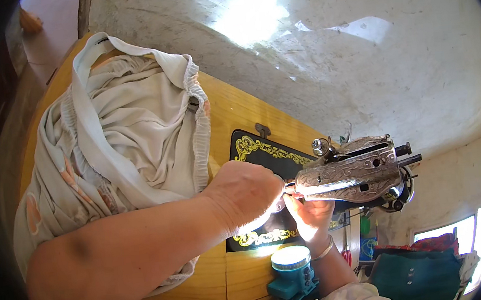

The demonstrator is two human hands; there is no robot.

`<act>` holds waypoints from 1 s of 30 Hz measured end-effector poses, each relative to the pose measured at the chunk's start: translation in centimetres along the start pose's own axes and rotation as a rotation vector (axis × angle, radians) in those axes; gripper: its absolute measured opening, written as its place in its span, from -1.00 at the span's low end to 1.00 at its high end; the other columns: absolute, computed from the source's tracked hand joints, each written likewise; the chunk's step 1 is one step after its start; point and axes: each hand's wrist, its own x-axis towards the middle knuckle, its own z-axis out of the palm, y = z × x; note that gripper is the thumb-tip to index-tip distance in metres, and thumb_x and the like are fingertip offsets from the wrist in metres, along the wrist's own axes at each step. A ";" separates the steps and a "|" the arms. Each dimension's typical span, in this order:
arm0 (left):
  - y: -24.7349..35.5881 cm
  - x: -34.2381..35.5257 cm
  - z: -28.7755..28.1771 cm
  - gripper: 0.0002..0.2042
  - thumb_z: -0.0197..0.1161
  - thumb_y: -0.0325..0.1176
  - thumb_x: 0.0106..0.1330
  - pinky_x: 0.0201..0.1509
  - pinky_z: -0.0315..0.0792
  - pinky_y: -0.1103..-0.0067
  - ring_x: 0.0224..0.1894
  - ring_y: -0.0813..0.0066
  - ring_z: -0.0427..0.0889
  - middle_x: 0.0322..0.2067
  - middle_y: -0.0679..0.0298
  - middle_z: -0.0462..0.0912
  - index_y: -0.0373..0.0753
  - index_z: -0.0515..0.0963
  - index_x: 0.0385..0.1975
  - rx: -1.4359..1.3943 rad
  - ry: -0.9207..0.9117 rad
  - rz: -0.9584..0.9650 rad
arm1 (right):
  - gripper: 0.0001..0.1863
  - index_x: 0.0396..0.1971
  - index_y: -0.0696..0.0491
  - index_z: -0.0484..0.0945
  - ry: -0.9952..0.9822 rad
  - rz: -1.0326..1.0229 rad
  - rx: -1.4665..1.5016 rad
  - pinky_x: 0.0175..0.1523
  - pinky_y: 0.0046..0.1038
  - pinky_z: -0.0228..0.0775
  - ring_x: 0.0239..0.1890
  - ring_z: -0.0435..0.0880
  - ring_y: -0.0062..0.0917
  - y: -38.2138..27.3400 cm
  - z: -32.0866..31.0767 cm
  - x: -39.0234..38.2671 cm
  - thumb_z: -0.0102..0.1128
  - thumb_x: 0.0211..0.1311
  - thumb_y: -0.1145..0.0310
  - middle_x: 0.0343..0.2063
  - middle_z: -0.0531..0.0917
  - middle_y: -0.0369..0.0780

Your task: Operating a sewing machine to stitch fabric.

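A sewing machine with an engraved silver head plate stands on a wooden table. Its black bed carries gold scrollwork. My left hand reaches across from the left, curled closed beside the needle area; its fingertips are mostly hidden. From below, my right hand, with a bangle at the wrist, has thumb and fingers drawn together under the head. Bright glare covers the spot where both hands meet, so whatever they grip cannot be made out. A pale garment with orange patches and a gathered band lies heaped on the left, under my left forearm.
A teal lamp with a glowing round top sits on the table near my right wrist. A grey wall rises behind. Dark green cloth and red fabric are piled at the lower right, near a bright window.
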 end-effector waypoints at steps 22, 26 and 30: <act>-0.3 0.2 -0.1 -0.92 0.12 -0.45 -0.04 -0.46 0.46 0.46 -0.45 0.25 0.61 -0.58 0.15 0.58 -0.21 0.56 -0.64 0.034 -0.044 -0.006 | -0.64 -0.25 0.10 0.39 -0.095 -0.041 -0.182 -0.10 -0.48 0.31 -0.27 0.34 -0.61 0.0 -0.4 0.0 0.07 -0.08 0.79 -0.32 0.40 -0.26; -0.4 0.3 -0.1 -0.92 0.12 -0.44 -0.05 -0.46 0.46 0.46 -0.45 0.25 0.61 -0.58 0.15 0.58 -0.22 0.57 -0.63 0.045 -0.040 0.007 | -0.63 -0.25 0.09 0.39 -0.109 -0.098 -0.238 -0.12 -0.51 0.30 -0.27 0.33 -0.61 -0.1 -0.2 0.2 0.06 -0.08 0.80 -0.31 0.39 -0.27; -0.6 0.3 0.1 -0.92 0.12 -0.45 -0.05 -0.46 0.47 0.46 -0.45 0.26 0.61 -0.58 0.14 0.59 -0.22 0.57 -0.64 0.043 -0.030 0.002 | -0.62 -0.25 0.07 0.37 -0.097 -0.052 -0.188 -0.13 -0.53 0.30 -0.27 0.33 -0.62 -0.2 -0.2 0.2 0.05 -0.08 0.80 -0.32 0.38 -0.28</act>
